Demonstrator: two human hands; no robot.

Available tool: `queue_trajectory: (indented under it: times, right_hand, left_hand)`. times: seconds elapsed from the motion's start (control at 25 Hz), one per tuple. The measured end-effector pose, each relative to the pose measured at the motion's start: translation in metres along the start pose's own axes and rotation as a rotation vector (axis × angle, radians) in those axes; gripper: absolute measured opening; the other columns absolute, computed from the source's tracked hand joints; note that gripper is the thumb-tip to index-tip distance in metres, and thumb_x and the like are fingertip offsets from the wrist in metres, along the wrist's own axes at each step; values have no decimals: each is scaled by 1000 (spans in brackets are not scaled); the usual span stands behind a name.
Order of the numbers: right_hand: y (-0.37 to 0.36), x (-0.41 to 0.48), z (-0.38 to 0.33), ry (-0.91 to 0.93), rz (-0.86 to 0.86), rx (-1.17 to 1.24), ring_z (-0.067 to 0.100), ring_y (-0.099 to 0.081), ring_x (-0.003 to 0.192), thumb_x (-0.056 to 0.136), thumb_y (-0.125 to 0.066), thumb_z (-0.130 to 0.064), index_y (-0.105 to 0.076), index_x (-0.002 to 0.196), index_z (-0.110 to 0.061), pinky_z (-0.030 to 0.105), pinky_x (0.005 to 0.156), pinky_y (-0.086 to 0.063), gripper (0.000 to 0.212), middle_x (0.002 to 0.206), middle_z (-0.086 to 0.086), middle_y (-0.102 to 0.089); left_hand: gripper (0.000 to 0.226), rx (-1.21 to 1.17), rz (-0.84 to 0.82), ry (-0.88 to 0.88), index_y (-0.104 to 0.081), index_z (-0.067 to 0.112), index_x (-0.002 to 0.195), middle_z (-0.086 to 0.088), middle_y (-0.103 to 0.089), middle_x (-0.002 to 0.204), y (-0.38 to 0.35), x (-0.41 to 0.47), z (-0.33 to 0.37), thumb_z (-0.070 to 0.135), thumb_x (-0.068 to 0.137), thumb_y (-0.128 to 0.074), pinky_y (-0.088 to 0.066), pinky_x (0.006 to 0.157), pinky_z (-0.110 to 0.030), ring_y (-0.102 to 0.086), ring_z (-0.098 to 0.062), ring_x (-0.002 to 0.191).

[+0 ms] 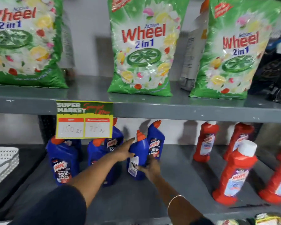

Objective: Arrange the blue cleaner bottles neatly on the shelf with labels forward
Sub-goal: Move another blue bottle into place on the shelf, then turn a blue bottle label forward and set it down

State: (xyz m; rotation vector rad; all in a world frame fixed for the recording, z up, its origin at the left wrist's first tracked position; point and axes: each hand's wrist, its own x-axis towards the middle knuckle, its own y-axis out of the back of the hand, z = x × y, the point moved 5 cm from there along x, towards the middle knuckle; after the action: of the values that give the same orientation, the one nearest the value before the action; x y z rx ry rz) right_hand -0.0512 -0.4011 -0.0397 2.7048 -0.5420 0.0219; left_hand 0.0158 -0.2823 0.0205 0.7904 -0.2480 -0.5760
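Two grey metal shelves (185, 109) fill the view. Three green plastic detergent bags (143, 49) stand along the upper shelf, and a yellow-and-green price card (84, 119) hangs from its front edge. On the lower shelf, red plastic cleaner bottles with white caps (235, 172) occupy the right end, and a white perforated basket (2, 161) sits at the left end. Blue plastic cleaner bottles with orange caps (64, 161) stand in the middle, most showing their front labels. One blue bottle with its white back label facing out (137, 159) stands between both hands, near the front edge, touching a taller blue bottle (156, 143) behind it. The left hand (126, 150), fingers extended, presses flat against this bottle's left side. The right hand (151, 168) curls around its lower right side, gripping it.
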Motion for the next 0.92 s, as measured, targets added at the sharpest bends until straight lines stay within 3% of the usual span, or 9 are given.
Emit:
queue_trajectory:
  times: [0.12,0.24,0.4,0.48,0.56,0.64,0.72,0.84,0.92]
  right_hand:
    - [-7,15,12,37,-64,3,15,-54,89,63,-77,-3,-54,112,-5,21,73,-38,54,103,6,-63]
    - [-3,24,15,98,-130,-66,15,-58,86,62,-77,-4,-59,107,1,19,65,-35,49,105,15,-68]
    - [10,33,2,172,-216,-128,32,-65,91,60,-79,-6,-61,98,4,38,77,-49,42,103,23,-70]
    - [16,28,-3,139,-137,-84,32,-65,93,64,-75,-7,-59,101,-2,44,83,-52,41,103,19,-70]
    - [14,14,-8,137,-44,-62,29,-63,100,61,-75,-22,-53,113,-11,45,87,-52,58,110,12,-68]
    - [-3,-4,-16,149,-44,-90,26,-54,116,50,-79,-37,-37,130,-12,45,97,-47,94,128,9,-56]
    - [-14,-17,-26,123,-2,-105,27,-45,123,48,-83,-33,-27,135,-7,45,103,-42,106,135,10,-47]
    - [-6,-20,-26,28,55,1,33,-59,98,57,-73,-10,-43,120,-10,45,86,-53,70,110,13,-61]
    - [3,-16,-18,-12,-57,123,32,-62,84,60,-68,3,-53,105,-10,38,74,-55,50,95,14,-64]
  left_hand:
    - [67,35,3,67,-30,3,135,-13,-39,144,-3,6,3,3,77,-64,-32,102,-25,-40,-24,129]
    - [66,97,99,59,-40,1,129,-17,-46,135,0,0,3,10,72,-71,-30,90,-19,-43,-27,124]
    - [55,72,134,56,-47,5,117,-12,-55,117,5,-12,17,20,71,-73,-34,81,-20,-50,-26,108]
    - [33,58,227,61,-49,13,90,-3,-55,87,12,-16,30,21,70,-73,-35,63,-18,-51,-23,89]
    - [35,36,329,109,-43,14,81,0,-50,74,20,-18,40,25,68,-73,-36,56,-24,-51,-25,79]
    - [46,42,385,164,-44,6,96,-8,-54,85,23,-20,49,29,68,-72,-40,62,-30,-55,-29,81]
    - [55,9,377,172,-42,3,108,-12,-56,93,18,-18,54,28,68,-72,-43,65,-32,-55,-26,81]
    - [46,-152,277,148,-50,7,103,-14,-63,97,10,-25,54,28,69,-72,-54,66,-33,-62,-24,80]
    - [32,-304,147,123,-49,11,99,-12,-62,97,8,-33,42,24,76,-67,-53,72,-34,-61,-20,83]
